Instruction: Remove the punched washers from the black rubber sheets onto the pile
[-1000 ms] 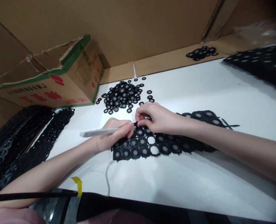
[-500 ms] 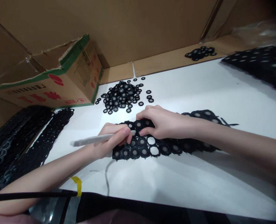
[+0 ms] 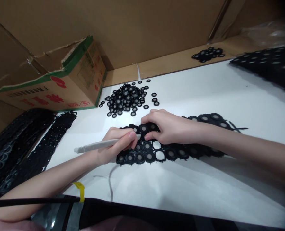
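A white pen-shaped tool [image 3: 94,146] is pinched in my left hand [image 3: 117,144], its tip pointing right over a black strip of joined rings [image 3: 171,154]. Most rings in the strip have a grey round centre; two near the middle show white through them. My right hand [image 3: 165,126] grips the upper part of the strip between thumb and fingers, just right of the tool's tip. The strip lies flat on the white table surface, partly hidden under both hands. What the tip touches is hard to make out.
Loose black rings with grey centres [image 3: 126,98] are heaped behind my hands, with a smaller heap [image 3: 208,54] farther back. A cardboard box [image 3: 82,77] stands at the back left. Black lace strips [image 3: 55,134] lie left; a black dotted sheet [image 3: 270,65] lies right.
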The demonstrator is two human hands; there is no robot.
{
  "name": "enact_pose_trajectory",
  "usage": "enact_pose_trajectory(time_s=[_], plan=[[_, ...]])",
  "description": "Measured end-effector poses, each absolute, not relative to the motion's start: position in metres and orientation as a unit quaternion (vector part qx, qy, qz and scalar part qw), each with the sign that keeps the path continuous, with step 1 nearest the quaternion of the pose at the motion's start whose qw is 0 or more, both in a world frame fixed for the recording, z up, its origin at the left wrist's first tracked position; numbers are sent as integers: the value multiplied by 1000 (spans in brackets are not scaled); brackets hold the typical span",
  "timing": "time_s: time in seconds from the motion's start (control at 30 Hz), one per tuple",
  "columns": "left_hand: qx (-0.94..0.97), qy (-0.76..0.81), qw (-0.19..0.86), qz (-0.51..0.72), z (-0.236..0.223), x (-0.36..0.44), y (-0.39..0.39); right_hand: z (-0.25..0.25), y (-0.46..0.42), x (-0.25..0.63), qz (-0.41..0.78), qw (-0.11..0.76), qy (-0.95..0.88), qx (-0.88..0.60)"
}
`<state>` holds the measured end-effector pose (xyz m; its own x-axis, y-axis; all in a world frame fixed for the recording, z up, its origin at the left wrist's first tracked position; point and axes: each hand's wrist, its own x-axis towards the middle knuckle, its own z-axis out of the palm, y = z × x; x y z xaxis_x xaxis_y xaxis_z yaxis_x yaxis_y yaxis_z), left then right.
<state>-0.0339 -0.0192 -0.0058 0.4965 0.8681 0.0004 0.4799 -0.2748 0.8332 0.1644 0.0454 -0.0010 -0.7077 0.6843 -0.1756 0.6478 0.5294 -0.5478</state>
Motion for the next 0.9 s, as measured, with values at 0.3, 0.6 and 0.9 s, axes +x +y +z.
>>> enact_pose_trajectory(time_s=[0.3,0.6,0.9], plan=[[782,402,428,211,-4,-32,-17,-3,46,166,304,30,-876,-373],[783,405,377,283,-5,-35,-26,11,42,171,346,21,-870,-350],[792,376,406,257,-5,-34,-33,2,45,171,375,47,-863,-334]])
